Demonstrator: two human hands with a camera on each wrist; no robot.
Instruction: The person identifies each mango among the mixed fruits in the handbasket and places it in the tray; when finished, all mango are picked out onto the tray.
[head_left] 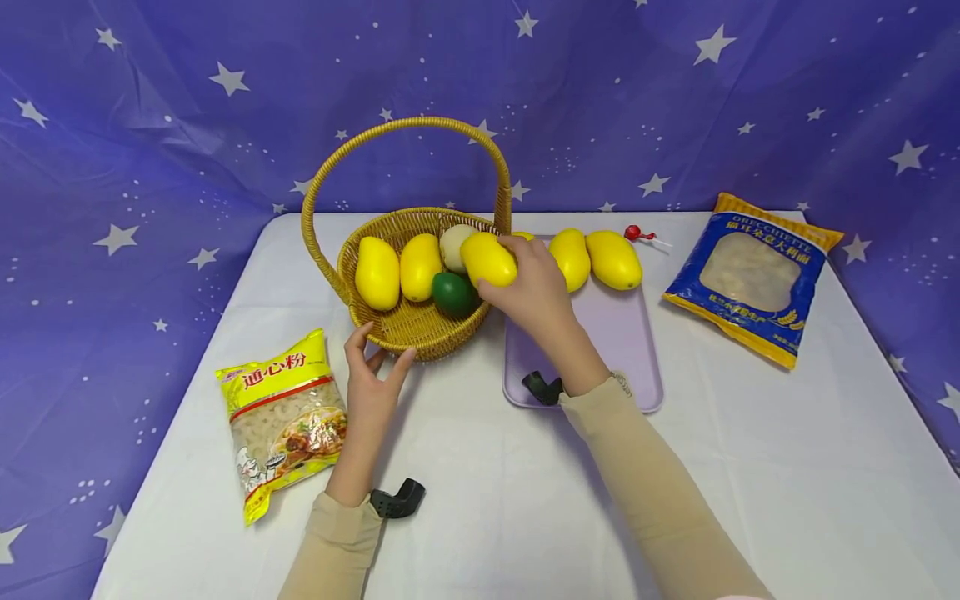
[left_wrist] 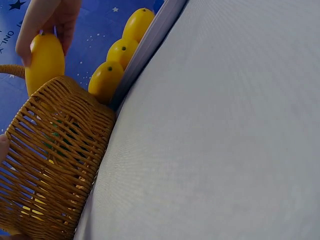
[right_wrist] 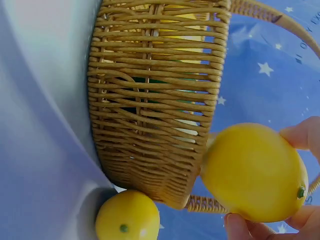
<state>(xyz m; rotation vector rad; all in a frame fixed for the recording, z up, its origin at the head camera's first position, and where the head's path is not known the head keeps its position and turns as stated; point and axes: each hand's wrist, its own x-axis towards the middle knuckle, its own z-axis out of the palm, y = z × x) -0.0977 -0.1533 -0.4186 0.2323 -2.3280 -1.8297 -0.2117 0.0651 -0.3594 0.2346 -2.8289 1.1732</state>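
Observation:
My right hand (head_left: 536,287) grips a yellow mango (head_left: 487,259) at the right rim of the wicker basket (head_left: 420,340). The mango (right_wrist: 254,172) is above the rim in the right wrist view. Inside the basket lie two mangoes, a dark green fruit (head_left: 453,295) like an avocado, and a pale round item (head_left: 454,247) of unclear kind. My left hand (head_left: 372,400) touches the basket's front left side, its thumb and fingers spread. Beside the basket, a row of mangoes, including one mango (head_left: 614,260), sits at the back of a lilac tray (head_left: 615,350).
A yellow pasta bag (head_left: 288,421) lies at the left, a blue pasta bag (head_left: 746,279) at the right. A red lollipop (head_left: 634,232) rests behind the tray. The basket's tall handle (head_left: 408,123) arches over it. A starry purple cloth (head_left: 600,100) hangs behind the white table (head_left: 465,500).

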